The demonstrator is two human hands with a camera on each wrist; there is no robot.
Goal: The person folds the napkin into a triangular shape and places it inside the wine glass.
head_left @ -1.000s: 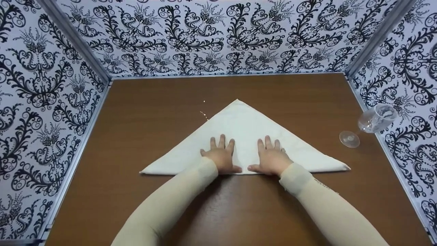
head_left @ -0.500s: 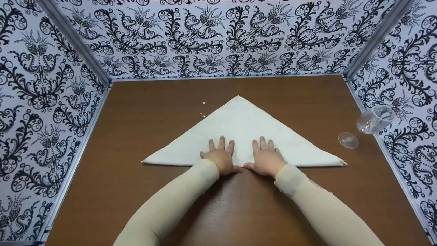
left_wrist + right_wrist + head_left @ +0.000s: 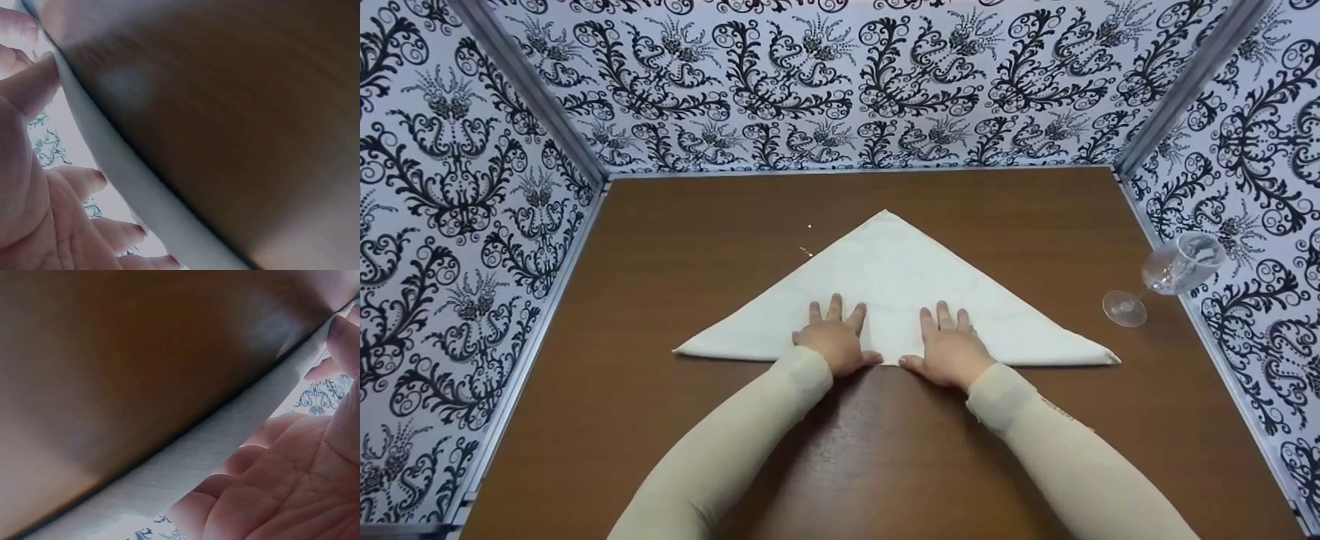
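Observation:
A white cloth point(image 3: 885, 277) folded into a triangle lies on the brown table, its peak pointing away from me and its long folded edge toward me. My left hand point(image 3: 835, 343) rests palm down near the middle of that edge, fingers straight and spread, thumb along the fold. Just to its right, my right hand point(image 3: 952, 349) rests the same way, its thumb pointing at the left thumb with a small gap between. Both wrist views show the cloth's rounded folded edge point(image 3: 129, 174) under the straight fingers, and the right palm point(image 3: 281, 478) is seen from below.
A stemmed wine glass point(image 3: 1181, 262) stands at the right edge of the table point(image 3: 675, 247), beside the patterned wall. Small light specks point(image 3: 805, 251) mark the tabletop left of the cloth's peak. Patterned walls point(image 3: 780, 82) enclose the back and both sides.
The cloth has shifted slightly away from me, its near edge now higher in view. My left hand has slid a little left along the fold; the right hand first moved inward, then slightly outward.

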